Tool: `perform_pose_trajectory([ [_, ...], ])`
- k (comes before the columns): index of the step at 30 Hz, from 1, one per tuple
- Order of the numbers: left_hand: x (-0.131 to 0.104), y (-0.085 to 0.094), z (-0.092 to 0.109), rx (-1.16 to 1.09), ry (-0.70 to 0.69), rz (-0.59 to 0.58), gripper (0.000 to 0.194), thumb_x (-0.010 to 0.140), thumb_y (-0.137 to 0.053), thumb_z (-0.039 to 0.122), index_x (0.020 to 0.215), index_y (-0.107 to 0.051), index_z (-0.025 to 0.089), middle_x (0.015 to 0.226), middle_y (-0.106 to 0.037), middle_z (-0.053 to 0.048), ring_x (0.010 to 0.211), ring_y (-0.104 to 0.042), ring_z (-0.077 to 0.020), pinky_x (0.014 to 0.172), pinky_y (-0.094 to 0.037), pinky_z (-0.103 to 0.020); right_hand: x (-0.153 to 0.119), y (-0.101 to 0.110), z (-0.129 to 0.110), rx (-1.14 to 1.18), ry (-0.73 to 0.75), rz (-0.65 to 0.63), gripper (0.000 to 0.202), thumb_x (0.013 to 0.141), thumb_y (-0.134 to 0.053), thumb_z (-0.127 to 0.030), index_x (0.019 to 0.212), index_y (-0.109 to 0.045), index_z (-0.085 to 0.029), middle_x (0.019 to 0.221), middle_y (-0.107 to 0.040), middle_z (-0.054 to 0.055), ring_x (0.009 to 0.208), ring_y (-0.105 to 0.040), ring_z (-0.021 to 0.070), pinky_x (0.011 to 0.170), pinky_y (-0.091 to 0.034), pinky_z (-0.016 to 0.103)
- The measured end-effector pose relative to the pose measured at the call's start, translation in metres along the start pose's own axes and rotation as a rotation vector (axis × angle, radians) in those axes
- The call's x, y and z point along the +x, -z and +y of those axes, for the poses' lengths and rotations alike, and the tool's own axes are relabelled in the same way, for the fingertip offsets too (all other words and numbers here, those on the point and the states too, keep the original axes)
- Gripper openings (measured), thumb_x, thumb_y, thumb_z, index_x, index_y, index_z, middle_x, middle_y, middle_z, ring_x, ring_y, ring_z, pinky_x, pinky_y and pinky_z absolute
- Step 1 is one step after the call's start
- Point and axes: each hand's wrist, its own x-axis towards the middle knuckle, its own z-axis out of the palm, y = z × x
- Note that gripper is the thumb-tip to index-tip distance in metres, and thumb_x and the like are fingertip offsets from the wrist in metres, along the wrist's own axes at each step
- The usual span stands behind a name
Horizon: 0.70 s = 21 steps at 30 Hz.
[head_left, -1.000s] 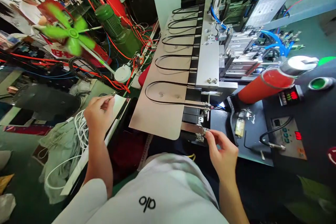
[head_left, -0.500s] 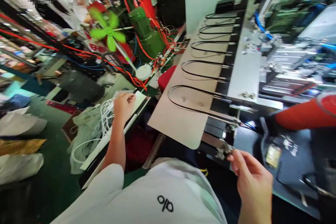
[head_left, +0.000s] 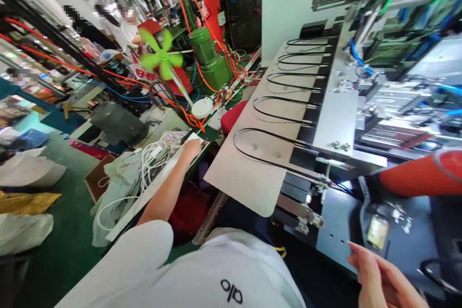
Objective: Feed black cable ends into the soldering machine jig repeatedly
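Observation:
My left hand [head_left: 192, 148] is stretched out at the far end of a long white ledge [head_left: 134, 206], its fingers curving out of sight. Whether it holds anything cannot be made out. My right hand [head_left: 386, 279], open with its fingers stretched out and nothing visible in them, hovers at the lower right over the edge of a dark metal plate [head_left: 334, 231]. Just beyond and left of it is the metal end fitting [head_left: 306, 219] of the machine, not touched. Several black cable loops lie across a pale board [head_left: 249, 180], their ends clamped along the machine's side.
A red-orange cylinder [head_left: 415, 175] and small metal parts [head_left: 400, 216] are at the right. White cables [head_left: 149, 163] and plastic bags lie left of the ledge. A green fan [head_left: 163, 55], a green motor [head_left: 204, 48] and orange cords stand ahead. People are in the far left background.
My right hand has let go of the metal end fitting and moved down and to the right. My left hand has reached farther forward and right along the ledge. The view has shifted slightly.

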Motion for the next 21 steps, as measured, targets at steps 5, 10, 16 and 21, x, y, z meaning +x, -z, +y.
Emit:
perform_pose_trajectory([
  [5, -0.003, 0.004, 0.000, -0.010, -0.019, -0.040, 0.028, 0.087, -0.052, 0.026, 0.063, -0.059, 0.012, 0.075, -0.066, -0.015, 0.086, -0.065, -0.0305, 0.073, -0.046, -0.033, 0.004, 0.012, -0.008, 0.011, 0.018, -0.003, 0.030, 0.087, -0.063, -0.044, 0.088, -0.073, -0.016, 0.070, -0.067, 0.004, 0.058, -0.060, 0.0138, 0.056, -0.049, 0.022],
  [10, -0.003, 0.011, -0.003, -0.165, -0.029, 0.152, 0.023, 0.085, -0.049, 0.018, 0.063, -0.044, 0.018, 0.055, -0.047, 0.000, 0.069, -0.058, -0.0223, 0.066, -0.041, -0.028, 0.012, 0.015, -0.007, 0.007, 0.091, -0.019, 0.022, 0.092, -0.056, -0.033, 0.086, -0.072, -0.019, 0.068, -0.064, 0.001, 0.061, -0.059, 0.0121, 0.060, -0.048, 0.021],
  [16, -0.021, 0.061, 0.028, -0.624, -0.126, 0.542, 0.019, 0.097, -0.034, 0.025, 0.102, -0.050, 0.014, 0.077, -0.054, 0.001, 0.070, -0.053, -0.0113, 0.068, -0.044, -0.023, 0.016, 0.014, -0.010, 0.009, 0.121, -0.050, 0.021, 0.093, -0.056, -0.031, 0.087, -0.072, -0.019, 0.066, -0.063, -0.001, 0.056, -0.057, 0.0103, 0.056, -0.046, 0.021],
  [21, -0.091, 0.102, 0.112, -1.001, -0.868, 0.112, 0.026, 0.092, -0.056, 0.037, 0.081, -0.059, 0.014, 0.081, -0.060, 0.000, 0.061, -0.047, -0.0066, 0.060, -0.041, -0.019, 0.022, 0.010, -0.022, 0.029, 0.147, -0.090, 0.021, 0.093, -0.054, -0.028, 0.085, -0.071, -0.019, 0.065, -0.062, -0.001, 0.057, -0.057, 0.0107, 0.055, -0.046, 0.020],
])
